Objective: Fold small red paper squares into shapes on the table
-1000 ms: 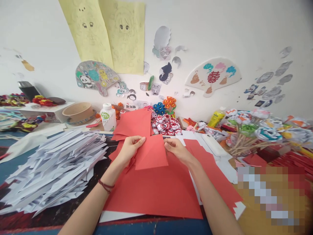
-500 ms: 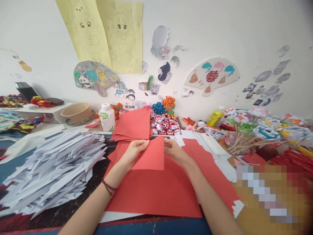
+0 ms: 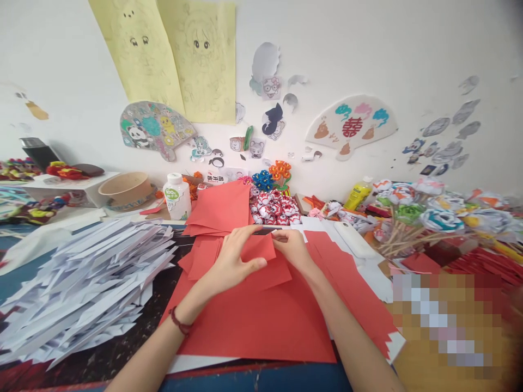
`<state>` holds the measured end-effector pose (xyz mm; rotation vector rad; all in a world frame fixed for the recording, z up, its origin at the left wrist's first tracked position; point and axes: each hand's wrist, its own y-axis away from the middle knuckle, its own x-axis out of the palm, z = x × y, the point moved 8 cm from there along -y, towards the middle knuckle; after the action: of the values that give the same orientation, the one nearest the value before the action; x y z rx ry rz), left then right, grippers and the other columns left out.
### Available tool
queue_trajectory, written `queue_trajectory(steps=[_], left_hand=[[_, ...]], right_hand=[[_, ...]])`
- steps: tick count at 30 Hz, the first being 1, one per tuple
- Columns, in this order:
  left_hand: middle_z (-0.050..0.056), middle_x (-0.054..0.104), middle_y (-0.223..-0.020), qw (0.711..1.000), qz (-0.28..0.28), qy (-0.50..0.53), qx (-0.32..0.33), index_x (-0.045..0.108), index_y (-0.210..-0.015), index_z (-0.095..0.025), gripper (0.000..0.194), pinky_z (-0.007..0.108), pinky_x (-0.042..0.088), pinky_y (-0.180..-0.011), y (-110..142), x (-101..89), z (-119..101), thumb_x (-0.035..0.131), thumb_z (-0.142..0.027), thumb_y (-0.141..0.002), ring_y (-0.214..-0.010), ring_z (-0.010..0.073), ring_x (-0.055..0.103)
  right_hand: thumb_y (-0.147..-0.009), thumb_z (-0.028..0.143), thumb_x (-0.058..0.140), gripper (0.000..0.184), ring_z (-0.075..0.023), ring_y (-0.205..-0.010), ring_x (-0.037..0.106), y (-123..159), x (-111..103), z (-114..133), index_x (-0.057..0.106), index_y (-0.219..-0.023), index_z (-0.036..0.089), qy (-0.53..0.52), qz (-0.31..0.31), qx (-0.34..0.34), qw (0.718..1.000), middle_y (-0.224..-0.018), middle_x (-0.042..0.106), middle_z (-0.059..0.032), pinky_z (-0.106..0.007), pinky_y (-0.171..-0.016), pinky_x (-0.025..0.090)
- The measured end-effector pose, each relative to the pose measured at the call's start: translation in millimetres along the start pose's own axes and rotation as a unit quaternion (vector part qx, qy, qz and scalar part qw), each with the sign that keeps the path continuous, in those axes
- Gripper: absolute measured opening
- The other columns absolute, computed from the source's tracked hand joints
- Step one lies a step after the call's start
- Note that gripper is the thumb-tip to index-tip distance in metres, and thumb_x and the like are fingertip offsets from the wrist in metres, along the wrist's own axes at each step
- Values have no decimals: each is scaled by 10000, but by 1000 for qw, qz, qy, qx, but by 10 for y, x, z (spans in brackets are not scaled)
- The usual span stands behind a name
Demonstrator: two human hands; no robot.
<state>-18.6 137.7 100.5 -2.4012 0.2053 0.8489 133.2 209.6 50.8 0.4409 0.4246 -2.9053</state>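
Observation:
Pinched in the fingers of my right hand point(image 3: 293, 247) is the corner of a small sheet of red paper point(image 3: 260, 248). My left hand point(image 3: 235, 261) is open beside it, its fingers stretched forward and the thumb apart; part of the sheet is hidden behind it. Under both hands lies a large sheet of red paper point(image 3: 261, 324), with smaller red pieces on its far part. A stack of red squares point(image 3: 220, 204) stands just beyond my left hand.
Many folded white paper strips point(image 3: 90, 288) are heaped at the left. More red sheets point(image 3: 347, 283) lie right of my right arm. Along the wall stand a white bottle point(image 3: 177, 196), a yellow bottle point(image 3: 358, 193), red-and-white folded flowers point(image 3: 275, 207) and paper flowers on sticks point(image 3: 408, 212).
My left hand has let go of the small red sheet and opened, thumb apart. The sheet, still in my right hand, now shows less of its surface. Another red piece shows beneath it.

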Motion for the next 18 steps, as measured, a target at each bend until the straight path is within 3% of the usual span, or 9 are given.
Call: queue_trajectory(steps=[3,6,8,10,13,15,18], left_hand=[[88,508,-1384,999,38,3,33,451,-1355,-293,623,420,303,-1063,10,16,-82,674,-418,-787,-1254,277,452],[75,646,-1197,999,-28,2,-17,586,-1207,-241,351,371,387,-973,-13,-113,98,562,-345,-873,-1087,246,579],[74,680,-1114,994,-84,9,-71,612,-1153,-204,306,342,437,-892,-12,-220,261,502,-333,-898,-1003,239,618],[84,650,-1183,987,-130,-13,-95,576,-1204,-194,346,343,444,-887,-2,-314,328,503,-315,-888,-1054,253,603],[102,528,-1366,974,-168,-140,-52,503,-1302,-219,431,424,324,-1032,4,-383,174,518,-246,-873,-1245,283,479],[89,524,-1378,970,-124,-207,17,518,-1291,-249,403,468,189,-1101,-14,-265,3,508,-233,-888,-1287,275,436],[57,663,-1175,976,2,-200,84,611,-1146,-263,259,457,108,-1126,-20,30,-102,504,-304,-914,-1122,225,562]], right_hand=[[-737,330,661,218,-234,-737,679,2,-7,-32,745,-782,134,13,5,14,1000,-750,734,-76,-303,-637,510],[-744,373,674,247,-219,-725,673,27,9,-14,734,-785,137,-25,48,28,998,-784,732,-75,-288,-625,495],[-745,410,683,281,-212,-724,663,56,23,30,726,-798,138,-56,87,36,994,-799,722,-70,-286,-623,489],[-748,445,683,305,-187,-685,630,86,27,106,704,-741,141,-59,117,28,991,-749,689,-45,-271,-598,465],[-747,468,682,353,-134,-596,533,126,72,223,634,-610,147,-24,157,-6,987,-622,586,5,-241,-547,395],[-741,473,686,363,-115,-565,472,155,145,260,614,-594,149,-5,186,-21,982,-582,531,22,-234,-528,357],[-746,493,675,370,-111,-569,427,196,250,290,618,-614,152,11,217,-39,975,-579,499,27,-233,-527,329]])
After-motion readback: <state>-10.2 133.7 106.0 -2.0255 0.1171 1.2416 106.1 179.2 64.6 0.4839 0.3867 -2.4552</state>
